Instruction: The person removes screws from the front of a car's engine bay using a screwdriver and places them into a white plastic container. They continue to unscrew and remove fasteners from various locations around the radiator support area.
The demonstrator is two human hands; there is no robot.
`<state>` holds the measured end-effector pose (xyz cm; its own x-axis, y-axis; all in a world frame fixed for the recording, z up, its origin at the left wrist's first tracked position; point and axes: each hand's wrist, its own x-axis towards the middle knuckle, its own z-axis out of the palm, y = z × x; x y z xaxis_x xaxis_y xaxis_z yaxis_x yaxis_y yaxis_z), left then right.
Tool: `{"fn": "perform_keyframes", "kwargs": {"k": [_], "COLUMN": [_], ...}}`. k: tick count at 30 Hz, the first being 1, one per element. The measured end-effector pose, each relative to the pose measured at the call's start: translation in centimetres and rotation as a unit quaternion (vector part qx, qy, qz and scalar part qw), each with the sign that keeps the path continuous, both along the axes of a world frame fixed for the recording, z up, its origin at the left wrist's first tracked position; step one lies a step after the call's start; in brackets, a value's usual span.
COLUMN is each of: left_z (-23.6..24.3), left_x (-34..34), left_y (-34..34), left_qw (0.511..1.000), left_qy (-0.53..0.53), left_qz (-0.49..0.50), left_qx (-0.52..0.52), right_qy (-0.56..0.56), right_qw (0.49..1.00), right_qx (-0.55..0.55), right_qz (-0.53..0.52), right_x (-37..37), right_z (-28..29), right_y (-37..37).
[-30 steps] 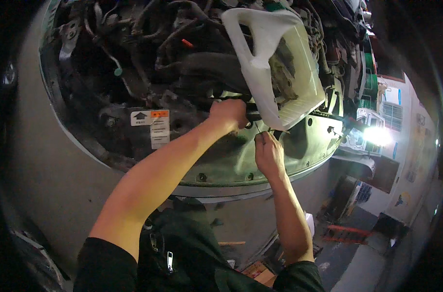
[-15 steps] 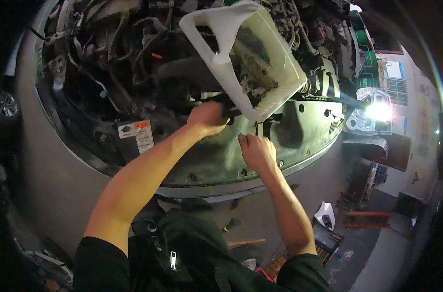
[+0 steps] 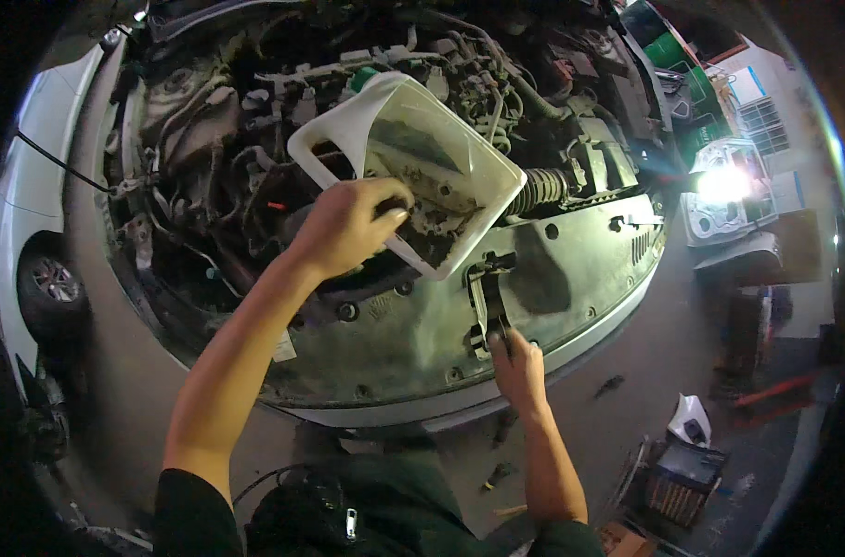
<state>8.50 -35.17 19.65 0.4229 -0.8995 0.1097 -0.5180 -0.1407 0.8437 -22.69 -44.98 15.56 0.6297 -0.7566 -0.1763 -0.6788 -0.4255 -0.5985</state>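
A cut-open white plastic jug (image 3: pixel 374 104) rests tilted over the front of a car's engine bay, with small dirty parts (image 3: pixel 446 218) inside it. My left hand (image 3: pixel 348 223) reaches to the jug's open side, its fingers curled in over the loose parts; whatever they pinch is hidden. Lower right, my right hand (image 3: pixel 518 367) is closed around a thin, dark-looking tool whose tip barely shows. That hand is beside the hood latch (image 3: pixel 480 302), set in a slot of the dusty dark front cover panel (image 3: pixel 404 343).
Behind the jug spreads the engine (image 3: pixel 441 56), with hoses and a ribbed air duct (image 3: pixel 541 190). A bright work lamp (image 3: pixel 724 184) shines at right by a bare door panel. A white car (image 3: pixel 46 167) stands at left. Loose parts and a crate (image 3: pixel 684 483) lie on the floor.
My left hand has moved from the cover panel up to the jug's opening. My right hand has shifted toward the panel's front edge, beside the latch. The view has moved as well.
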Motion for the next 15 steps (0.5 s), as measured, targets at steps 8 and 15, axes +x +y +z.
{"fn": "perform_keyframes", "kwargs": {"k": [8, 15], "left_z": [-3.6, -4.5], "left_x": [-1.9, -2.2], "left_y": [-10.1, -10.4], "left_qw": [0.888, 0.869], "left_qy": [-0.281, -0.290], "left_qz": [-0.170, -0.168], "left_qx": [0.322, 0.365], "right_qy": [0.003, -0.027], "right_qw": [0.998, 0.997], "right_qx": [0.056, 0.075], "right_qz": [0.024, 0.023], "right_x": [-4.6, -5.6], "right_z": [-0.5, -1.6], "right_y": [2.2, 1.6]}}
